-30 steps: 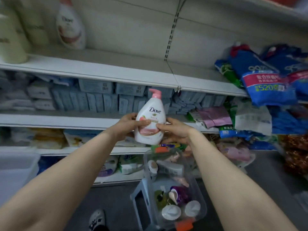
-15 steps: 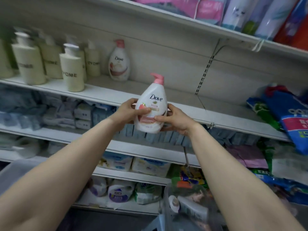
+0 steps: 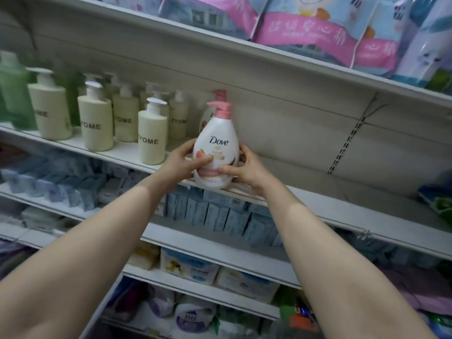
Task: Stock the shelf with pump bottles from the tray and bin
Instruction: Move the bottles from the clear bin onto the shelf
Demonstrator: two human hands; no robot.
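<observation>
A white Dove pump bottle (image 3: pixel 216 143) with a pink pump stands upright at the front edge of the white shelf (image 3: pixel 342 211). My left hand (image 3: pixel 182 162) grips its left side, thumb across the label. My right hand (image 3: pixel 247 168) holds the right side, thumb on the lower label. A second Dove bottle (image 3: pixel 205 117) stands right behind it, mostly hidden. To the left, several cream ZYOME pump bottles (image 3: pixel 152 140) line the same shelf. The tray and bin are out of view.
Bare shelf board stretches right of the held bottle to a blue and green bag (image 3: pixel 437 199). Pink and white packs (image 3: pixel 303 33) fill the shelf above. Blue boxes (image 3: pixel 220 214) sit on the shelf below, with more packaged goods lower down. A green bottle (image 3: pixel 13 96) stands far left.
Both hands have carried the Dove bottle up and forward from above the bin to the shelf's front edge, in front of the other Dove bottle. The view has tilted up.
</observation>
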